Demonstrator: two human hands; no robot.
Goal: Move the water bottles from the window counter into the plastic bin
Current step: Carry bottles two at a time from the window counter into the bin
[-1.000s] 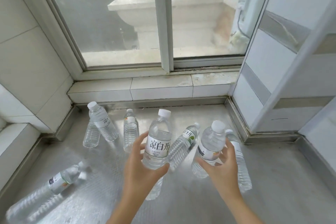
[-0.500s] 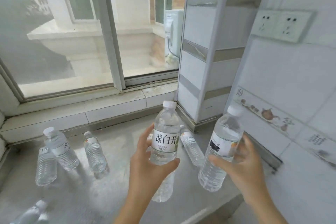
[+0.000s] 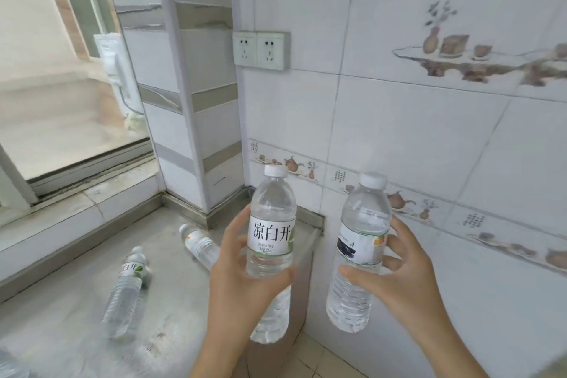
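Left hand wrapped around an upright white-label bottle; right hand wrapped around a dark-label bottle, tilted slightly. Both are lifted clear of the surface. Two more bottles lie on it, left of the left hand.

Home kitchen corner, decorated wall tiles (teapot motifs), wall sockets, window counter
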